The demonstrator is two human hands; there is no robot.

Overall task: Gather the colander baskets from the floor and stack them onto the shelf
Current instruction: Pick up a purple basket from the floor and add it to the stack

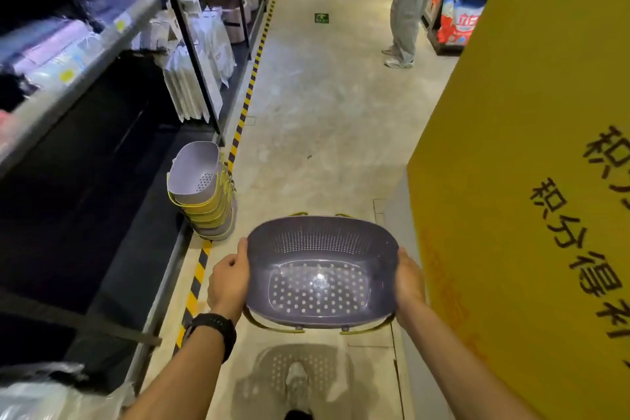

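I hold a purple colander basket (322,271) with yellow-green handles above the aisle floor, its perforated bottom facing up at me. My left hand (227,283) grips its left rim and my right hand (409,280) grips its right rim. Ahead on the left, a stack of colander baskets (203,191), a pale purple one on top and yellow ones beneath, stands on the floor at the edge of the dark bottom shelf (102,215). The held basket's dotted shadow falls on the floor below.
Shelving with packaged goods (201,54) runs along the left, bordered by yellow-black floor tape (250,78). A large yellow box (531,181) fills the right side. A person in light trousers (405,3) stands farther down the aisle on the right.
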